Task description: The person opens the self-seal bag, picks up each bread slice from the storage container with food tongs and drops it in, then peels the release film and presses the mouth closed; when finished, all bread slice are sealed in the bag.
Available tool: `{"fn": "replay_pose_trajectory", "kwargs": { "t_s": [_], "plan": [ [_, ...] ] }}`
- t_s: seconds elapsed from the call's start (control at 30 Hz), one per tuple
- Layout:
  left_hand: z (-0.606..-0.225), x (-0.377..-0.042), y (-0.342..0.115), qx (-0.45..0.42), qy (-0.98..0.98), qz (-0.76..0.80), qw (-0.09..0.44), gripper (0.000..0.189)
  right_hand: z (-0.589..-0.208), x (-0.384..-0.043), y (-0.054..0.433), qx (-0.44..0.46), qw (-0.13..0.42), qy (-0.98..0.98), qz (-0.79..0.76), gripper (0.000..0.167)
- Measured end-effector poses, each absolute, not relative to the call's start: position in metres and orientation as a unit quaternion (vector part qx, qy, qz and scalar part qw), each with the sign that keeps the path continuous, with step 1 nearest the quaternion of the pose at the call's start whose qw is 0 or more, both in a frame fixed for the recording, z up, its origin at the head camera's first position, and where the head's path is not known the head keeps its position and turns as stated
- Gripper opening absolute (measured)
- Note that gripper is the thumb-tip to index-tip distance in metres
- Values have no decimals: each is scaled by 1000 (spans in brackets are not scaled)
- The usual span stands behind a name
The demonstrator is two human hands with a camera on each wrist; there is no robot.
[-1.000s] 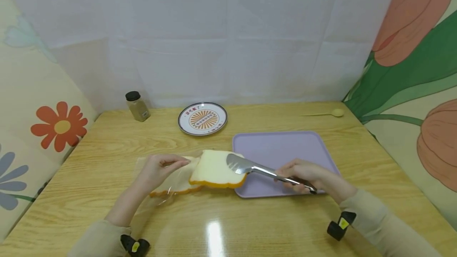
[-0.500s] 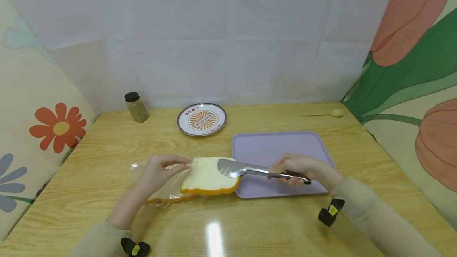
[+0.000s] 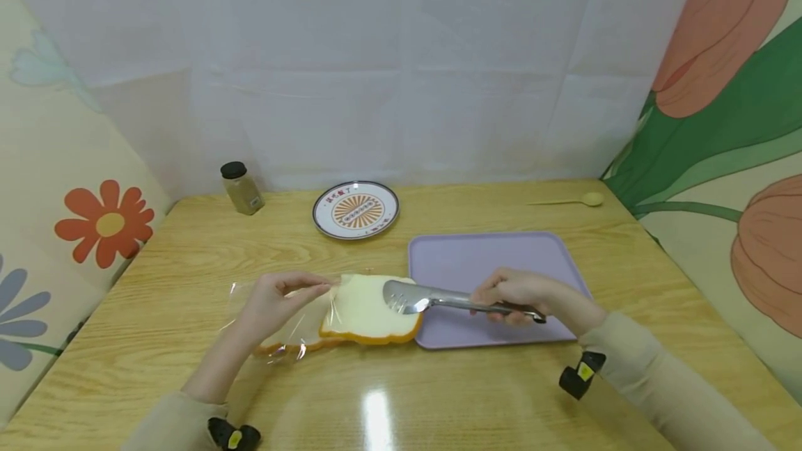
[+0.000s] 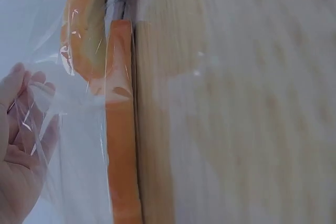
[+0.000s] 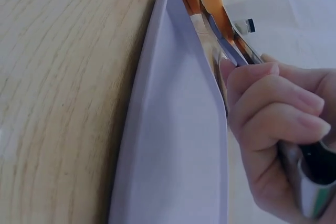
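Observation:
My right hand (image 3: 516, 296) grips metal tongs (image 3: 454, 298), whose head clasps a bread slice (image 3: 366, 308) with an orange crust. That slice's left end lies under the film of a clear plastic bag (image 3: 301, 319). With thumb and fingertips, my left hand (image 3: 282, 305) pinches the bag's edge, just left of the slice. A second bread slice (image 4: 123, 150) lies inside the bag, its crust showing in the left wrist view. The tongs reach across the left side of a purple tray (image 3: 495, 256). In the right wrist view, curled fingers (image 5: 278, 119) wrap the tongs' handle.
A white patterned plate (image 3: 356, 210) sits behind the bag. At the back left stands a jar (image 3: 243, 190) with a black lid; a pale yellow spoon (image 3: 591, 198) lies at the back right. A white cloth (image 3: 401, 89) hangs behind the wooden table (image 3: 470, 395).
The tongs and the bread slice have moved left and slightly nearer to me. The bag's film now covers the slice's left end. My left hand keeps its pinch and has hardly moved.

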State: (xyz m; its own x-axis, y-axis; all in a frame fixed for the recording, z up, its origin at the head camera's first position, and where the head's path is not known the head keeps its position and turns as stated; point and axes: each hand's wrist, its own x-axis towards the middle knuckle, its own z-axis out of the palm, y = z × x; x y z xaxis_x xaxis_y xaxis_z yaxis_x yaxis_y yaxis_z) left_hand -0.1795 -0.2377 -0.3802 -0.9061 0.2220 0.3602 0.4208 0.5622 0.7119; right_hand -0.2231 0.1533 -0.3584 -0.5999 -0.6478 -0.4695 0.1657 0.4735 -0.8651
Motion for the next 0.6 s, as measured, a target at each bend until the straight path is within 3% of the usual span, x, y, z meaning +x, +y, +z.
{"fn": "replay_pose_trajectory", "kwargs": {
  "t_s": [0.6],
  "plan": [
    [-390,-181,-227,-228,-830,-491,131,8,-349,-230,147,-163,446,727,-496,39]
  ]
}}
